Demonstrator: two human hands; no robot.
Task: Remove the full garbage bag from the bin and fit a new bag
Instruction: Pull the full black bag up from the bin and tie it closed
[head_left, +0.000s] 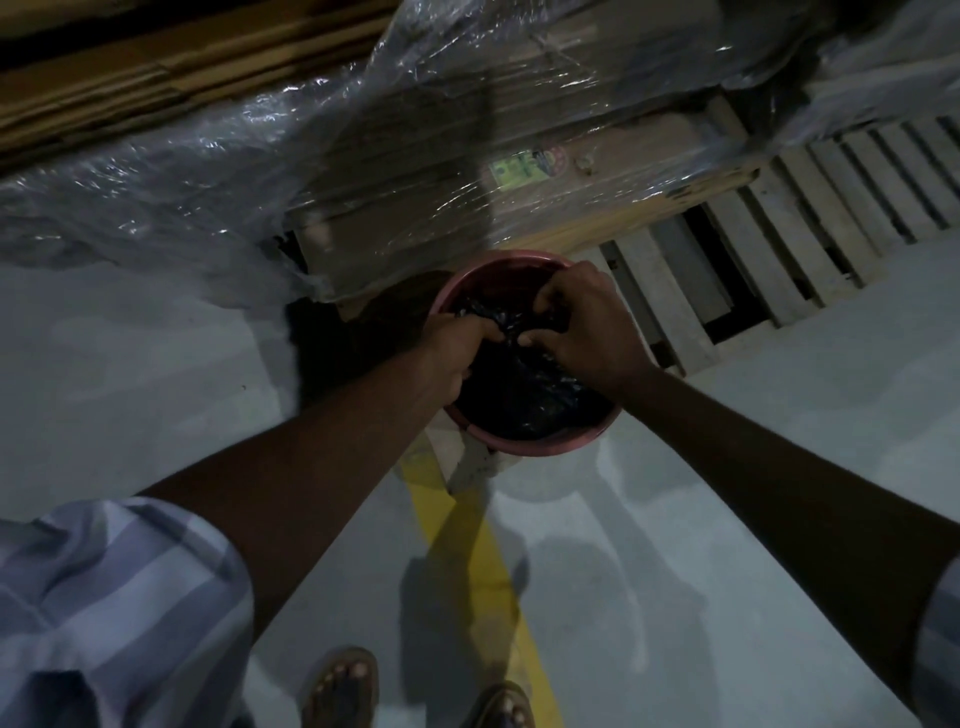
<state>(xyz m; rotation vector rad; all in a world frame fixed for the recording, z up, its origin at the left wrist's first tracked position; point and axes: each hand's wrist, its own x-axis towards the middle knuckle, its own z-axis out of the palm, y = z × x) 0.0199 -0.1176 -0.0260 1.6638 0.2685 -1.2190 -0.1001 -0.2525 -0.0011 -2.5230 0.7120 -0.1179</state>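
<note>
A round pink bin (540, 447) stands on the grey floor in front of me. A black garbage bag (524, 395) fills its inside, crumpled and glossy. My left hand (457, 348) reaches in from the left rim, fingers pinched on the bag's plastic. My right hand (587, 322) comes over the far right rim and also grips bunched bag plastic near the middle. The two hands almost meet above the bag. What lies inside the bag is hidden.
Cardboard boxes wrapped in clear plastic film (363, 156) sit right behind the bin. A pale wooden pallet (779, 228) lies to the right. A yellow floor line (478, 561) runs toward my sandalled feet (343, 686).
</note>
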